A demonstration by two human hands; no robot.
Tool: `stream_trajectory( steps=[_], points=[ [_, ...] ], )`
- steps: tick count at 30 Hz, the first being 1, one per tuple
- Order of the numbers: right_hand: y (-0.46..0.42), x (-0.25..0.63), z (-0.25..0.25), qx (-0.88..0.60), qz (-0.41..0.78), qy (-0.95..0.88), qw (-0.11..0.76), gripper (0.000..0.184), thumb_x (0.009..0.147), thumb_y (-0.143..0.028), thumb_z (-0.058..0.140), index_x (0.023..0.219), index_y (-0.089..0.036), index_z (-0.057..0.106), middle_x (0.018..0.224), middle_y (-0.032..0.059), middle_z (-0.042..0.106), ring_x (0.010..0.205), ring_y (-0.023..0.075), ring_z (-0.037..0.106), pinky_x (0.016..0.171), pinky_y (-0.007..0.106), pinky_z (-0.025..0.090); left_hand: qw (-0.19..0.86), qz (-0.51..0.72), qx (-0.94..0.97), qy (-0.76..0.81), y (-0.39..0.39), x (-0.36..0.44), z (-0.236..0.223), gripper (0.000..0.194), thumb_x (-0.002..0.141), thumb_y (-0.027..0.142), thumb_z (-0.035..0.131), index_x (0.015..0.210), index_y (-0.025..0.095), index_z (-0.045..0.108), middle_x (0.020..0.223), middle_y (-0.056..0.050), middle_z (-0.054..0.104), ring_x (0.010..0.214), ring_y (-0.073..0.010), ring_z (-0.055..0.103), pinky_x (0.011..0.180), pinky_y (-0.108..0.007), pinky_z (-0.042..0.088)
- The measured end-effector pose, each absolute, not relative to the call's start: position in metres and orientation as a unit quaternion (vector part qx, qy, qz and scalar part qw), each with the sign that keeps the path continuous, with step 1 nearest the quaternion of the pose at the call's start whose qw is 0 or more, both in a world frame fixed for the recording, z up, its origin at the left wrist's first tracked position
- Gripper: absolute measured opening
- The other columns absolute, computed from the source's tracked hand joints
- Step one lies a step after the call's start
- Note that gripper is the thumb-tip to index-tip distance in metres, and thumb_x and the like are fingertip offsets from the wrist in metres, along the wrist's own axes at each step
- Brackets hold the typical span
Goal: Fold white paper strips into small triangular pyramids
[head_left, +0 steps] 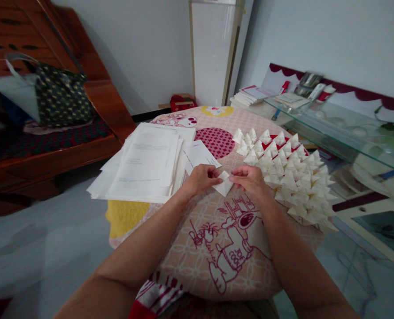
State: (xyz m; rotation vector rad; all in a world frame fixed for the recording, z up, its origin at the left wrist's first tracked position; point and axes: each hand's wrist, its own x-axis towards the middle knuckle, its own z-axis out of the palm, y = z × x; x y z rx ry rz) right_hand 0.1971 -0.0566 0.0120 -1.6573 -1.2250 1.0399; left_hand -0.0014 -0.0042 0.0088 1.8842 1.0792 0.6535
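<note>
- Landmark: paper stack (pixel 144 155), white printed sheets, edges uneven; I judge it laid flat within easy reach.
- Folded paper piece (pixel 224 188), one, white, pointed; right of the paper stack, just above the tablecloth (pixel 187 274).
- Left hand (pixel 203 178), thumb and finger together, clamped on the folded paper piece's near-stack side.
- Right hand (pixel 249 177), fingertips closed on its opposite edge, as far as my blurred feed shows; I take the two-sided pinch as steadying small creases.
- Loose sheet (pixel 200 154), printed, against the right side of the paper stack, angled toward the hands.
- Folded paper cluster (pixel 288 173), many white pieces, points up, well right of the paper stack; I read the close packing as saving room and keeping the points uncrushed.
- Writing: "JOE COOL" on the tablecloth figure, nearer me than the paper stack; sheet print too small for me to read.
</note>
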Motion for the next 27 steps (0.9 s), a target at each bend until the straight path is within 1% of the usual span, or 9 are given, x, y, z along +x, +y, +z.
stream_trajectory(
  steps=[2,4,7,10,16,18,21,25,27],
  points=[
    [-0.056,0.201,0.014,-0.636,0.405,-0.474,0.455,0.036,0.062,-0.034,0.082,0.092,-0.015,0.073,0.075,0.0046,0.073,0.052,0.0126,0.06,0.042,0.022,0.039,0.418,0.313,0.745,0.415,-0.005,-0.003,0.013,0.016,0.074,0.026,0.076,0.069,0.014,0.066,0.062,0.003,0.059,0.058,-0.0088,0.047,0.056,-0.023,0.034],
    [-0.056,0.203,0.016,-0.608,0.413,-0.475,0.484,0.042,0.061,-0.037,0.083,0.095,-0.014,0.074,0.078,0.0057,0.074,0.056,0.0139,0.062,0.045,0.023,0.041,0.423,0.358,0.731,0.397,-0.007,-0.004,0.017,0.016,0.076,0.026,0.075,0.071,0.014,0.065,0.064,0.002,0.06,0.059,-0.0088,0.048,0.057,-0.022,0.035],
    [-0.058,0.204,0.019,-0.568,0.445,-0.497,0.482,0.034,0.063,-0.039,0.082,0.085,-0.014,0.076,0.071,0.0049,0.072,0.058,0.0147,0.062,0.052,0.025,0.046,0.434,0.409,0.71,0.374,-0.008,-0.004,0.018,0.019,0.077,0.028,0.075,0.072,0.014,0.064,0.067,0.001,0.06,0.06,-0.0087,0.049,0.057,-0.022,0.037],
    [-0.06,0.203,0.021,-0.556,0.441,-0.515,0.481,0.026,0.066,-0.041,0.079,0.073,-0.016,0.075,0.066,0.0034,0.07,0.059,0.0148,0.061,0.058,0.027,0.049,0.449,0.424,0.697,0.364,-0.009,-0.004,0.017,0.022,0.076,0.03,0.077,0.072,0.014,0.063,0.068,0.0,0.06,0.06,-0.0085,0.05,0.057,-0.022,0.038],
    [-0.062,0.198,0.025,-0.566,0.409,-0.527,0.484,0.03,0.07,-0.048,0.077,0.064,-0.019,0.073,0.063,0.0037,0.068,0.06,0.0165,0.06,0.06,0.029,0.049,0.497,0.439,0.66,0.354,-0.007,-0.004,0.014,0.027,0.073,0.035,0.08,0.072,0.014,0.062,0.066,0.001,0.059,0.06,-0.0083,0.05,0.055,-0.021,0.037],
    [-0.062,0.199,0.023,-0.574,0.395,-0.531,0.482,0.033,0.071,-0.051,0.075,0.063,-0.019,0.072,0.064,0.004,0.069,0.061,0.0174,0.06,0.06,0.029,0.049,0.511,0.437,0.65,0.354,-0.006,-0.004,0.014,0.029,0.072,0.037,0.081,0.072,0.014,0.062,0.067,0.001,0.059,0.06,-0.0086,0.05,0.056,-0.021,0.038],
    [-0.062,0.2,0.021,-0.583,0.383,-0.535,0.477,0.033,0.073,-0.052,0.073,0.066,-0.02,0.074,0.066,0.004,0.069,0.063,0.0187,0.061,0.06,0.03,0.048,0.543,0.432,0.63,0.348,-0.006,-0.003,0.014,0.032,0.07,0.038,0.083,0.073,0.014,0.062,0.067,0.001,0.06,0.06,-0.0083,0.05,0.056,-0.021,0.039],
    [-0.063,0.2,0.021,-0.581,0.388,-0.532,0.479,0.032,0.073,-0.051,0.073,0.066,-0.02,0.073,0.067,0.0043,0.069,0.066,0.0198,0.062,0.062,0.03,0.049,0.58,0.43,0.607,0.332,-0.006,-0.003,0.015,0.032,0.068,0.036,0.085,0.072,0.014,0.062,0.064,0.003,0.059,0.057,-0.0063,0.048,0.055,-0.02,0.038],
    [-0.063,0.2,0.021,-0.576,0.391,-0.526,0.488,0.03,0.072,-0.048,0.074,0.065,-0.02,0.073,0.067,0.0043,0.07,0.065,0.0195,0.062,0.063,0.031,0.05,0.595,0.432,0.596,0.323,-0.007,-0.003,0.016,0.032,0.068,0.034,0.086,0.073,0.014,0.062,0.065,0.003,0.06,0.057,-0.0062,0.05,0.055,-0.019,0.039]
  ],
)
